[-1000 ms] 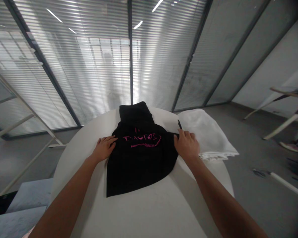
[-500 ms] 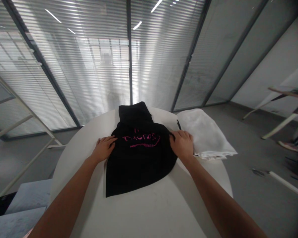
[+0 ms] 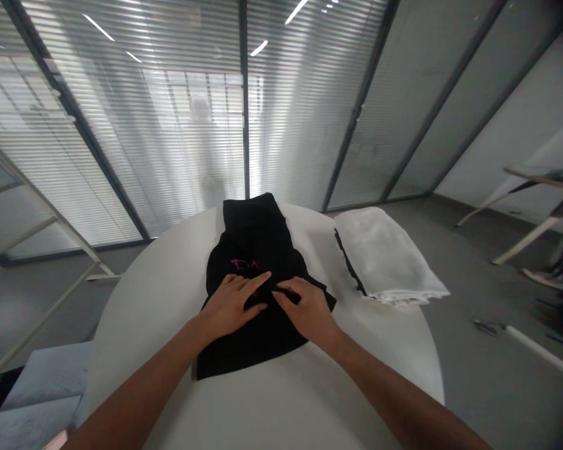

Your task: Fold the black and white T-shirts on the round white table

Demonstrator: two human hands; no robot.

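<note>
Our left hand (image 3: 232, 307) lies spread on the black garment (image 3: 258, 228); whether our right hand (image 3: 309, 312) pinches it, we cannot tell. Table (image 3: 141, 300) divides garment from white cloth (image 3: 389, 256) overhanging the edge.

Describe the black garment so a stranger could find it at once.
Look to the round white table. On it, beneath the left hand and right hand, lies the black garment. Its pink lettering sets it apart from the white cloth to its right.
</note>
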